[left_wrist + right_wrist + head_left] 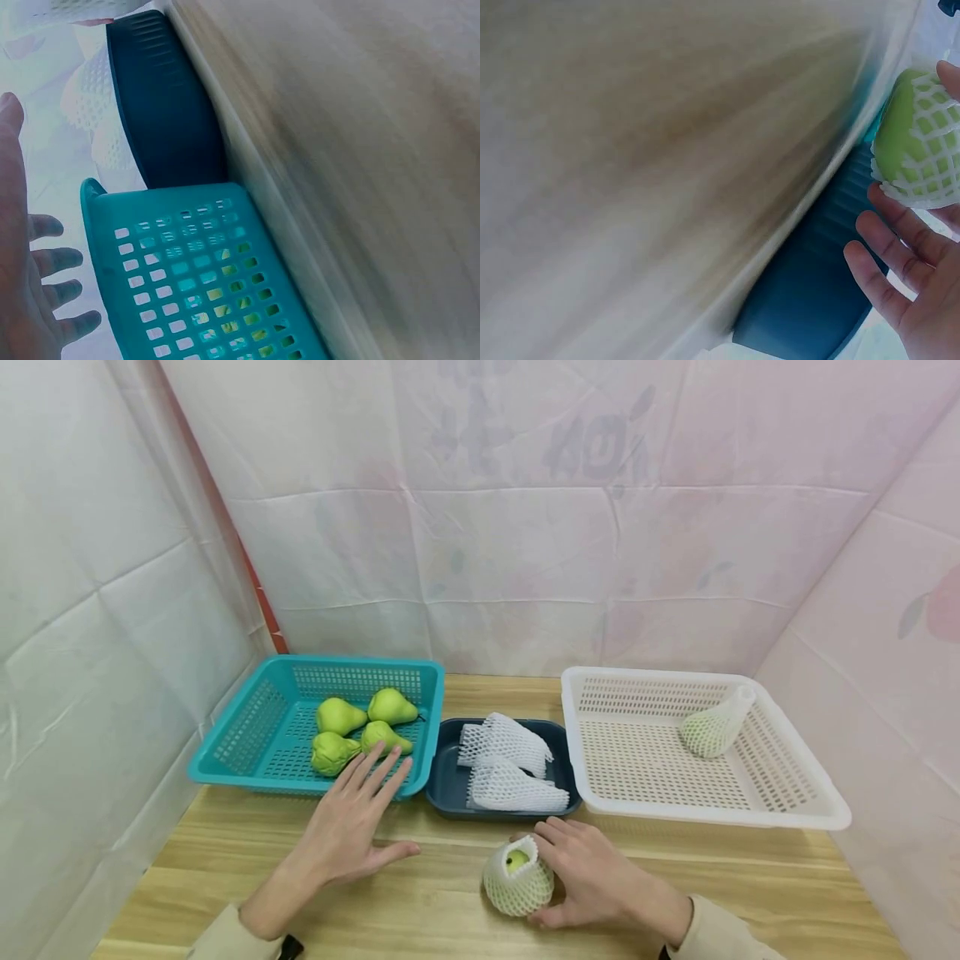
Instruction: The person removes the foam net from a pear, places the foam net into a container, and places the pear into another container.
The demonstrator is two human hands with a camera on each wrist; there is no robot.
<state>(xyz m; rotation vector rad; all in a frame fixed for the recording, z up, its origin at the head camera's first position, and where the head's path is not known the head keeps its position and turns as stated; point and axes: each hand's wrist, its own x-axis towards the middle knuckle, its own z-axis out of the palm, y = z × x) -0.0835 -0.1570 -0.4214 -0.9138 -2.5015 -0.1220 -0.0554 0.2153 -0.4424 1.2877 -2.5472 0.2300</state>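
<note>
On the wooden table, my right hand [592, 872] holds a green pear [517, 861] wrapped in a white foam net [517, 893], thumb and fingers at its side. The right wrist view shows the same pear [895, 131] with bare green skin beyond the net's edge. My left hand [352, 827] is spread with straight fingers and holds nothing. Its fingertips are at the front rim of the teal basket [232, 764], near several bare pears [340, 716] inside. From the left wrist, that hand [30, 277] shows beside the basket wall.
Between the baskets sits a dark blue tray [444, 777] with white foam nets [517, 785] in it. At the right stands a white basket [712, 814], which contains a netted pear [708, 731]. Pale fabric sheets [510, 568] hang behind and at both sides.
</note>
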